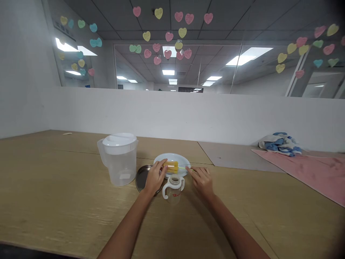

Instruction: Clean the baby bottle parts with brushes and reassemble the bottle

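Note:
My left hand (155, 177) is closed around a yellow cylinder-shaped piece (171, 166), held on its side over a white plate (166, 156). My right hand (202, 181) pinches a thin yellow-green stick (182, 168), whose far end points at the right end of the yellow piece. Whether the tip goes inside cannot be made out. Just below the hands, an uncapped clear baby bottle (174, 194) with white side handles and red print stands upright. Partly behind my left hand lies a round dark metal tray (141, 180).
A translucent lidded pitcher (121, 163) stands left of the tray. At the far right, a crumpled blue-and-white cloth (280, 144) lies beside a pink cloth (309, 169). A small flat pale piece (67, 133) lies at the back left. A white wall (161, 113) borders the table.

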### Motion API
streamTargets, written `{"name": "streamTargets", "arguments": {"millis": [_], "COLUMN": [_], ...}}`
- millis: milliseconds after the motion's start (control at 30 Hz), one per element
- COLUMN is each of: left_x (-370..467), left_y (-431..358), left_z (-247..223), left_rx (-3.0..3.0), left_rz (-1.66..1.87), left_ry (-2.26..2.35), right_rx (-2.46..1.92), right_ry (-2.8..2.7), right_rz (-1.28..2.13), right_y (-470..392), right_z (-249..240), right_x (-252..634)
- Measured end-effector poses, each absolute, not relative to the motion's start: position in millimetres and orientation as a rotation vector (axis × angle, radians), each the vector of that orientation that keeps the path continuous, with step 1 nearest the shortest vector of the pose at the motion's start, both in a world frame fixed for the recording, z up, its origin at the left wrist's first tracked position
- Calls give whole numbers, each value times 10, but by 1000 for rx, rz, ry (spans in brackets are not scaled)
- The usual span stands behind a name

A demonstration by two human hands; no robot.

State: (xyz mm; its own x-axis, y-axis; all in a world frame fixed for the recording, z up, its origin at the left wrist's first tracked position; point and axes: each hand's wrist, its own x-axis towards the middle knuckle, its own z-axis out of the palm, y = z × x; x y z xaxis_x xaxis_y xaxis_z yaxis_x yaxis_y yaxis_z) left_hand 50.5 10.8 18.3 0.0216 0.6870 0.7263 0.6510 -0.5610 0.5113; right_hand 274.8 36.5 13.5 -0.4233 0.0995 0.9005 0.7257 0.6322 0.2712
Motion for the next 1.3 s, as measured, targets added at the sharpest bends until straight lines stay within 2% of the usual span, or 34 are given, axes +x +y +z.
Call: {"name": "streamTargets", "arguments": {"millis": [133, 300, 433, 567, 767, 1067, 1200, 1300], "left_x": [494, 448, 377, 301, 246, 233, 308, 407], "left_y": [144, 186, 249, 302, 350, 335, 266, 282], "left_z": [131, 94, 80, 74, 11, 0, 106, 212], "left_rx": [2058, 1896, 1564, 1428, 1562, 1671, 1843, 2131], "left_rz": [1609, 2006, 2164, 2047, 1621, 1384, 1495, 1534], "left_ry": [1753, 1672, 1782, 1974, 2200, 2356, 2279, 1970], "right_rx": [-609, -779, -927, -983, -1039, -1117, -1185, -1229], "right_ry": [-1901, -1866, -1756, -1759, -1764, -1770, -1723, -1725], "right_rz": [-842, -818, -771, -775, -757, -845, -892, -849], "right_y": [326, 348, 394, 409, 412, 471, 478, 481], "right_z": [149, 133, 125, 111, 90, 77, 91, 88], "right_x": [2717, 2738, 2792, 2796, 2783, 2794, 2784, 2790]}}
